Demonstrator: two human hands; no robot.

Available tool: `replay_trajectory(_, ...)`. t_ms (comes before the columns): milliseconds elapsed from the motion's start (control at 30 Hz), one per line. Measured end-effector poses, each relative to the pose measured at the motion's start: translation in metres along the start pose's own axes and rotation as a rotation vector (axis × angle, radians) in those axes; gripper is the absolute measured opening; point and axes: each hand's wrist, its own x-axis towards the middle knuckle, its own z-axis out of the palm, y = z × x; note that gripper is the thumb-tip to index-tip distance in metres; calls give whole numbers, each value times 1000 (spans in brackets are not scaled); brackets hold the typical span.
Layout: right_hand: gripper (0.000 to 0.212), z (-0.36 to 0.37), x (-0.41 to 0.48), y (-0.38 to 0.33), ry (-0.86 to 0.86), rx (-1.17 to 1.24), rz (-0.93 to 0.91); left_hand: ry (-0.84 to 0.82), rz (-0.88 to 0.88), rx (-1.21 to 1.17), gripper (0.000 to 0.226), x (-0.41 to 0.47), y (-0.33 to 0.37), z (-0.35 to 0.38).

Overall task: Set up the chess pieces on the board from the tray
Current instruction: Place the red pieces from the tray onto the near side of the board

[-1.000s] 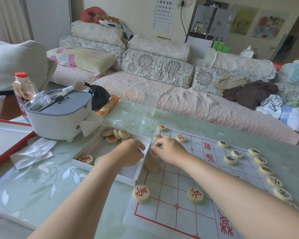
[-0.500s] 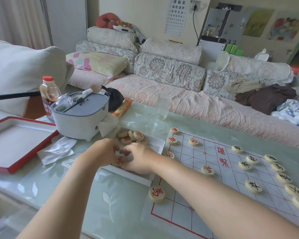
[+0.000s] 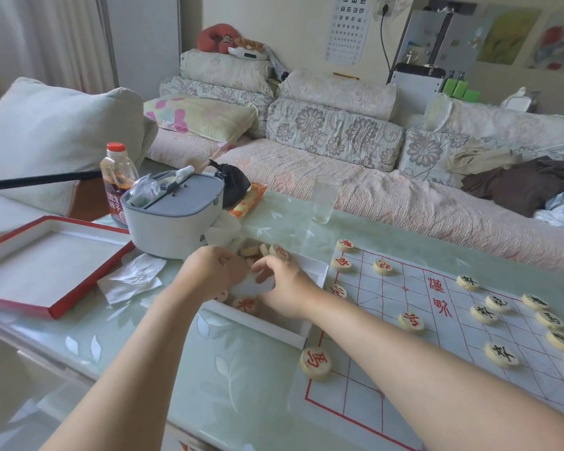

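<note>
Ana: Right hand (image 3: 285, 288) has left the left edge of the paper board (image 3: 388, 369), where it was a second ago, and now sits in the tray beside the left hand (image 3: 214, 271). What are the fingers doing?

Ben: Right fingers (image 3: 264, 266) curl down among the pieces. Whether they pinch one, I cannot tell. Left knuckles are bent over the same spot, and their grip is hidden too.

Ana: And the pieces?

Ben: Some remain in the white tray (image 3: 258, 325): a red-marked disc (image 3: 245, 304) at its near end, a small heap (image 3: 275, 251) at the far end. Red ones dot the left of the board, black ones (image 3: 501, 354) line its right.

Ana: What could go wrong?

Ben: I judge the right forearm the risk. It crosses the board's near left part, with a red piece (image 3: 411, 321) just beside it, so a low sweep back could nudge that piece or drag the thin sheet on the slick glass table (image 3: 241, 369).

Ana: Around it?

Ben: Grey lidded bin (image 3: 173, 219), red-capped bottle (image 3: 118, 183) and red-rimmed lid (image 3: 46, 265) to the left, a clear tumbler (image 3: 324, 198) far, a floral sofa (image 3: 339, 177) behind
</note>
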Motion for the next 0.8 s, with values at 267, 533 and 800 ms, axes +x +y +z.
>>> replay_trajectory(267,26,10,-2,-4,-157,-122,-38,33,-17,-33,53,-3,1,5)
replay_trajectory(533,22,3,-12,-4,-114,-272,-73,50,9,-12,37,-4,12,16)
replay_trajectory(800,18,-36,-23,30,121,-105,-8,32,49,-47,16,-11,44,26)
